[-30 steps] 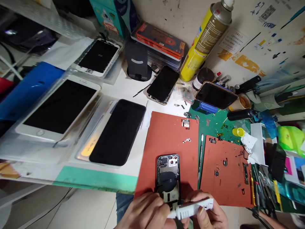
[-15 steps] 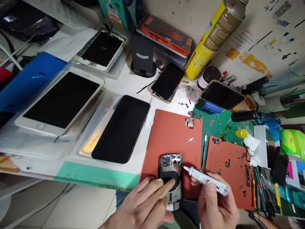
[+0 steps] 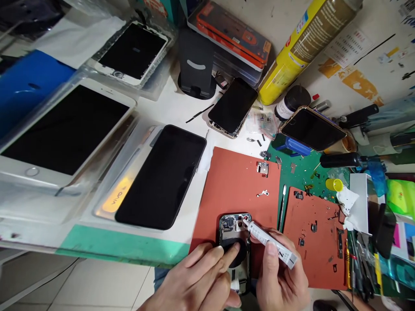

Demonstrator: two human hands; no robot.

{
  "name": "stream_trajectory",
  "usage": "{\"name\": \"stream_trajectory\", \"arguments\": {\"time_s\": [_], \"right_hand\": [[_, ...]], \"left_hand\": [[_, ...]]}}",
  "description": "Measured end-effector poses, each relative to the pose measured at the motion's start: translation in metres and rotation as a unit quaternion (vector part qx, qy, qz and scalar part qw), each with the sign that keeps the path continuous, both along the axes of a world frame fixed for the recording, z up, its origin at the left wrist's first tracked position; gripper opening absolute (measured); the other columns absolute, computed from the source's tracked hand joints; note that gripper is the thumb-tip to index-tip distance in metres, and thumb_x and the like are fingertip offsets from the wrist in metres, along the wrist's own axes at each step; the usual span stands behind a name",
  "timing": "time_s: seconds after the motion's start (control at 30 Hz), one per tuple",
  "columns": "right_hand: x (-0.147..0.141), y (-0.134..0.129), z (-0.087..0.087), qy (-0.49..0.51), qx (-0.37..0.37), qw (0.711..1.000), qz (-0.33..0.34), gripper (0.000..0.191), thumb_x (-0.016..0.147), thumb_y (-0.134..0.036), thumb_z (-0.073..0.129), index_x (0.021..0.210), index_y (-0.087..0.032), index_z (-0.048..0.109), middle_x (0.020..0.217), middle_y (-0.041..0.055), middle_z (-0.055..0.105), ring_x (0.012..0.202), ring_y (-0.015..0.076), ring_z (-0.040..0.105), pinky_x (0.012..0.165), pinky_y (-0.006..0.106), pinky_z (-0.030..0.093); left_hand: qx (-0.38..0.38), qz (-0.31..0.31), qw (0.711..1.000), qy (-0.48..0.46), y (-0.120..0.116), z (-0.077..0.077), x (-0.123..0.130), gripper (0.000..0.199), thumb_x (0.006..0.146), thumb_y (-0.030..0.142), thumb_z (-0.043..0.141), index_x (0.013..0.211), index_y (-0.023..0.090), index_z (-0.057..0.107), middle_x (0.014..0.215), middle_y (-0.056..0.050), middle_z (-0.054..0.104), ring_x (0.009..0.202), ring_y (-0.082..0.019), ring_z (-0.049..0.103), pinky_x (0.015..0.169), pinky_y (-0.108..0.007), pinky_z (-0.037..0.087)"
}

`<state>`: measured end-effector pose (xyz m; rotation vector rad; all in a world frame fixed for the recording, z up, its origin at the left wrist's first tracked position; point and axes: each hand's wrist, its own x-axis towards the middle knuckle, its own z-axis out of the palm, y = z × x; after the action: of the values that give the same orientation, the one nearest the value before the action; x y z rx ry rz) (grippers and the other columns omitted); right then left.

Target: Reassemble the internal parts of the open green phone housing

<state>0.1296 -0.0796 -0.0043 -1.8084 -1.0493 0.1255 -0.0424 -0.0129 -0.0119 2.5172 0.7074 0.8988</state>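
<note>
The left hand (image 3: 204,280) lies back upward, one finger (image 3: 227,255) stretched well past its neighbours and pointing toward the right hand (image 3: 283,278). The finger beside its thumb is bent, its tip just above the thumb (image 3: 234,299). The right hand is curled in a pinch, its thumb (image 3: 271,259) pointing upward opposite the bent fingers (image 3: 288,242). Both wrists run out of view below the fingers.

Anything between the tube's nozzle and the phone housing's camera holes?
Nothing visible: the white tube, in the right hand, has its nozzle at the camera holes of the phone housing. The left hand lies lower down.
</note>
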Motion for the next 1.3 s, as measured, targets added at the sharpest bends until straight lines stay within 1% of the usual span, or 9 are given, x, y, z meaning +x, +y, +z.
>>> {"name": "stream_trajectory", "arguments": {"time_s": [0.17,0.3,0.37,0.47,0.6,0.73,0.87,1.13,1.3], "right_hand": [[-0.009,0.01,0.004,0.007,0.012,1.0,-0.019,0.014,0.1,-0.017,0.075,0.114,-0.015,0.079,0.104,0.0109,0.081,0.09,0.0237,0.08,0.08,0.037,0.068],[-0.013,0.016,0.005,-0.006,0.039,0.999,-0.033,0.011,0.101,-0.018,0.075,0.11,-0.016,0.08,0.1,0.009,0.081,0.087,0.0209,0.08,0.076,0.031,0.067],[-0.013,0.018,0.005,-0.007,0.033,0.999,-0.029,0.01,0.101,-0.019,0.075,0.109,-0.016,0.08,0.099,0.0088,0.081,0.087,0.0203,0.08,0.075,0.03,0.067],[-0.014,0.019,0.006,-0.007,0.024,0.999,-0.032,0.01,0.101,-0.02,0.075,0.109,-0.016,0.08,0.099,0.0087,0.081,0.086,0.0202,0.079,0.076,0.03,0.067],[-0.016,0.02,0.007,-0.02,0.015,0.999,-0.04,0.012,0.103,-0.024,0.074,0.108,-0.015,0.079,0.098,0.0103,0.08,0.084,0.0222,0.079,0.074,0.034,0.067],[-0.017,0.02,0.006,-0.018,0.008,0.999,-0.041,0.013,0.104,-0.025,0.073,0.109,-0.015,0.078,0.099,0.0108,0.08,0.085,0.0238,0.079,0.076,0.037,0.066],[-0.016,0.02,0.004,-0.023,0.021,0.999,-0.04,0.013,0.103,-0.024,0.073,0.109,-0.014,0.078,0.098,0.0104,0.081,0.085,0.0238,0.08,0.077,0.037,0.066],[-0.017,0.024,0.007,-0.027,0.017,0.998,-0.047,0.01,0.102,-0.024,0.074,0.105,-0.015,0.079,0.094,0.0092,0.08,0.08,0.0209,0.078,0.073,0.033,0.067],[-0.014,0.021,0.006,-0.029,0.017,0.999,-0.03,0.009,0.101,-0.021,0.075,0.106,-0.015,0.079,0.097,0.0091,0.08,0.083,0.0198,0.079,0.076,0.03,0.067]], "left_hand": [[-0.026,0.009,1.0,-0.007,-0.001,0.0,0.0,0.037,0.113,0.014,0.045,0.079,0.021,0.06,0.125,-0.007,0.084,0.1,-0.019,0.072,0.098,-0.037,0.052],[-0.03,0.013,0.999,-0.007,-0.003,0.002,0.0,0.036,0.112,0.016,0.046,0.079,0.022,0.059,0.125,-0.006,0.084,0.1,-0.018,0.072,0.1,-0.036,0.053],[-0.032,0.02,0.999,-0.01,-0.004,0.001,0.001,0.034,0.111,0.016,0.048,0.079,0.022,0.06,0.125,-0.007,0.084,0.1,-0.018,0.072,0.1,-0.036,0.054],[-0.031,0.023,0.999,-0.015,-0.005,-0.001,0.002,0.031,0.111,0.017,0.051,0.082,0.022,0.062,0.125,-0.007,0.084,0.101,-0.019,0.072,0.101,-0.036,0.054],[-0.02,0.021,0.999,-0.036,-0.005,-0.004,0.002,0.033,0.111,0.018,0.049,0.08,0.022,0.061,0.124,-0.008,0.084,0.103,-0.019,0.071,0.102,-0.035,0.053],[-0.039,0.014,0.999,-0.013,-0.006,-0.003,0.0,0.029,0.109,0.018,0.052,0.083,0.022,0.063,0.127,-0.008,0.083,0.104,-0.019,0.071,0.103,-0.036,0.053],[-0.04,0.009,0.999,-0.017,-0.007,-0.003,-0.002,0.031,0.111,0.016,0.047,0.085,0.021,0.065,0.13,-0.008,0.082,0.106,-0.02,0.07,0.105,-0.036,0.052],[-0.058,0.003,0.998,-0.003,-0.008,-0.006,-0.001,0.031,0.11,0.015,0.048,0.086,0.021,0.066,0.134,-0.008,0.081,0.107,-0.02,0.069,0.106,-0.036,0.051],[-0.052,0.003,0.999,-0.007,-0.005,-0.004,-0.001,0.037,0.112,0.014,0.041,0.085,0.021,0.065,0.131,-0.008,0.082,0.107,-0.02,0.069,0.105,-0.037,0.049]]}}
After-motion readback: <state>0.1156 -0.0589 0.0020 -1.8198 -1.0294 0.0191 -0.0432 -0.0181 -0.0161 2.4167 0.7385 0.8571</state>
